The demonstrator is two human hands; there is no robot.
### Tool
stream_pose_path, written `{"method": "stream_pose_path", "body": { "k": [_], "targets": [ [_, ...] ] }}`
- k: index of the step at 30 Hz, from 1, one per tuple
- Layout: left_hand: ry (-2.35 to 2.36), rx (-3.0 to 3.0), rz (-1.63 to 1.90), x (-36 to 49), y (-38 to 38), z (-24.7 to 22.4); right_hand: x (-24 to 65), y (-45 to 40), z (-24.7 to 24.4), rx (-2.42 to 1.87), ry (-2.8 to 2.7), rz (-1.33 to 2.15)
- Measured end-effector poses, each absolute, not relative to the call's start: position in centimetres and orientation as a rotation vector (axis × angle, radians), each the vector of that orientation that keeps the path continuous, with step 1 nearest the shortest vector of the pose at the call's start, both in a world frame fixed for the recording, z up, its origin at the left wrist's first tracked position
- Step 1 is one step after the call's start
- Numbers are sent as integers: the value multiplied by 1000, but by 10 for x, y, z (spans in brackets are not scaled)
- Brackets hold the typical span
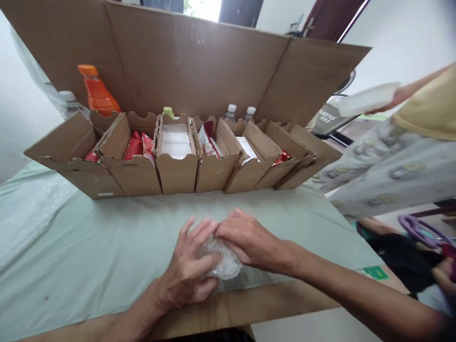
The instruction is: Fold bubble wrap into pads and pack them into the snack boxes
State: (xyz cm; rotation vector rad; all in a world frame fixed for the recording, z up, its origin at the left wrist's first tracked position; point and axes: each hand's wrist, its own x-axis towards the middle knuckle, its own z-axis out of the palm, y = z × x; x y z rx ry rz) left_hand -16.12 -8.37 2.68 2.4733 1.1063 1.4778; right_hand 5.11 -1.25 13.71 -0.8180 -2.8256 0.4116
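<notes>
A small bundle of clear bubble wrap lies near the front edge of the table, between my two hands. My left hand presses on it from the left, the thumb on its near side and the upper fingers slightly blurred. Curled over the bundle's far right side is my right hand, its fingertips bent down onto the plastic. Whatever may be inside the wrap cannot be made out.
Beyond my hands stands a row of cardboard bins holding packets and wrapped items. Bottles, including an orange one, stand behind, before a tall cardboard panel. Bubble wrap sheeting lies left. A person stands right; another sits lower right.
</notes>
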Motion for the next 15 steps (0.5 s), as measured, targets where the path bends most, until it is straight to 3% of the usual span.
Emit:
{"method": "stream_pose_path", "body": {
  "k": [3,8,12,15],
  "targets": [
    [1112,2257,1411,-164,-74,27,42,29,167,-938,-2686,387],
    [1227,2138,1412,-168,-66,26,1,156,242,-1565,-2597,-424],
    [1186,2185,1364,-166,-67,25,-38,239,226,-1650,-2804,-535],
    [1191,2178,1360,-166,-65,25,-50,269,201,-1628,-2883,-355]
  ]
}}
